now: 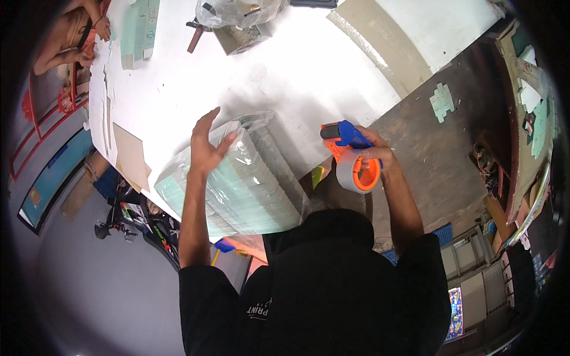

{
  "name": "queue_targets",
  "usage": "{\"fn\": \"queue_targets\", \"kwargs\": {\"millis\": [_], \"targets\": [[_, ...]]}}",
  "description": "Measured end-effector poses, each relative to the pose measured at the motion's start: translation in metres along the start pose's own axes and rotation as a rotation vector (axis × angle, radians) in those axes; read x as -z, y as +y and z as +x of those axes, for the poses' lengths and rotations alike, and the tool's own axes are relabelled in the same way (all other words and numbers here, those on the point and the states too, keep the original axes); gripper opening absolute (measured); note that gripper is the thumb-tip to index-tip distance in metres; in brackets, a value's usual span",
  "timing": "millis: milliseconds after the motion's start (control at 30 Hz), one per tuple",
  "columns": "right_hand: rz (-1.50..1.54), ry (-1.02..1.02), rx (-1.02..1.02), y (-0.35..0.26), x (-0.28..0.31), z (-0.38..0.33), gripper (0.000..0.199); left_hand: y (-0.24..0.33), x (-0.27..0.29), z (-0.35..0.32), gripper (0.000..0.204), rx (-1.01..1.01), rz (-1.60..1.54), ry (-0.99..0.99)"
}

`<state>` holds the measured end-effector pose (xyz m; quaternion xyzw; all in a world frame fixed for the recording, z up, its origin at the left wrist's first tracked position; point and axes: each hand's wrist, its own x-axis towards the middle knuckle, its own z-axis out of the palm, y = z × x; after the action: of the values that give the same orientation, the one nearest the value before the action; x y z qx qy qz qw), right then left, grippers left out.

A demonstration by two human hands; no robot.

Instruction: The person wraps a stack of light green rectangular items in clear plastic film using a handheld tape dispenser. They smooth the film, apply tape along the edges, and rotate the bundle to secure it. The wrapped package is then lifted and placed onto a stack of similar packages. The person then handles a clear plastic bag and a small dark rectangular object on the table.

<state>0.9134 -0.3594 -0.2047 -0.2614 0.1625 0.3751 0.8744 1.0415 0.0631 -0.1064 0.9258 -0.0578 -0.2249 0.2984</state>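
Observation:
A thick stack of pale green sheets (261, 204), wrapped in clear plastic, stands at the near edge of the white table, close against my body. My left hand (208, 148) rests on its upper left part, thumb and fingers spread apart. To the right of the stack, my right hand (380, 153) is closed around an orange and blue tape dispenser (340, 148) with a roll of tape on it. The dispenser is held up, apart from the stack. Part of its handle is hidden by my fingers.
On the white table (285, 71) are a clear plastic bag (246, 12), a grey box (240, 38), and pale green sheets (139, 35). Another person's hands (95, 38) are at the far left. A pale green cut piece (442, 102) lies on the brown floor. A motorbike (148, 222) stands at left.

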Motion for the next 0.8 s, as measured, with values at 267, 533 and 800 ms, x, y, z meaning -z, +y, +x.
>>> {"fn": "queue_targets", "kwargs": {"millis": [267,533,800], "targets": [[0.220,-0.003,0.066,0.011,-0.027,0.012,0.092,0.144,-0.045,-0.010,0.051,-0.234,-0.332,0.091],[0.217,-0.058,0.001,-0.008,-0.051,0.035,0.076,0.118,-0.045,0.027,0.031,-0.125,-0.577,-0.190],[0.131,-0.068,-0.069,-0.046,-0.078,0.089,0.072,0.088,-0.015,0.049,0.024,-0.172,-0.593,-0.059]]}}
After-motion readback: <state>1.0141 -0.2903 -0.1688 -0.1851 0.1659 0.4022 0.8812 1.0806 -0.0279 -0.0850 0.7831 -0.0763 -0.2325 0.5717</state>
